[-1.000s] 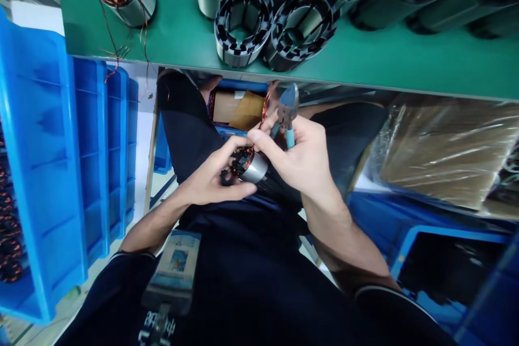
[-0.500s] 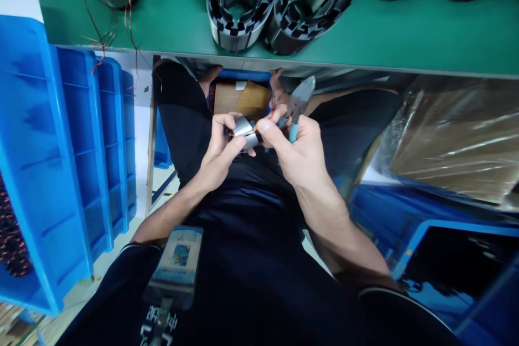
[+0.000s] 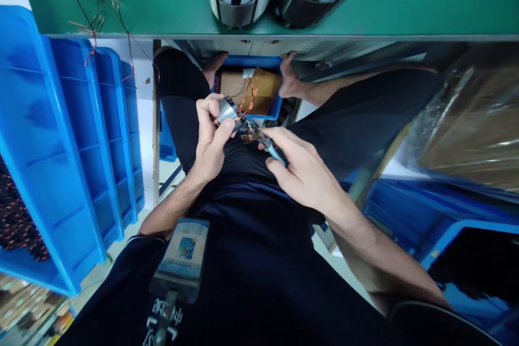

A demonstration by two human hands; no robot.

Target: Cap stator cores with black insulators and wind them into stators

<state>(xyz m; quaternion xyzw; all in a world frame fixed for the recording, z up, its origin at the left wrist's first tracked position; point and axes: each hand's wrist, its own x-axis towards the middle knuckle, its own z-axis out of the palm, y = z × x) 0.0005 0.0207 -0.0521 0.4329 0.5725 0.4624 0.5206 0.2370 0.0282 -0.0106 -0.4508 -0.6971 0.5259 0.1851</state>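
Between the thumb and fingers of my left hand [image 3: 211, 138] is a small silver motor stator segment [image 3: 226, 112], held above my lap. Orange copper wires [image 3: 252, 94] rise from its right end in a loose loop. My right hand [image 3: 302, 165] is closed around pliers [image 3: 272, 148] with light blue handles. The jaws of the pliers point up and left and meet the right end of the segment; whether they grip anything there I cannot make out.
Stator rings [image 3: 239, 11] stand along the edge of the green table [image 3: 162, 11]. Stacked blue crates [image 3: 68, 135] are at left. Below my hands, a blue bin [image 3: 275, 111] holds cardboard [image 3: 265, 86]. Plastic-wrapped cardboard [image 3: 474, 124] and another blue crate [image 3: 454, 238] are at right.
The pliers have swung from pointing upward in my right hand to pointing at the segment. My right fingers have left the copper wires, which now stand loose. The segment has shifted slightly left.
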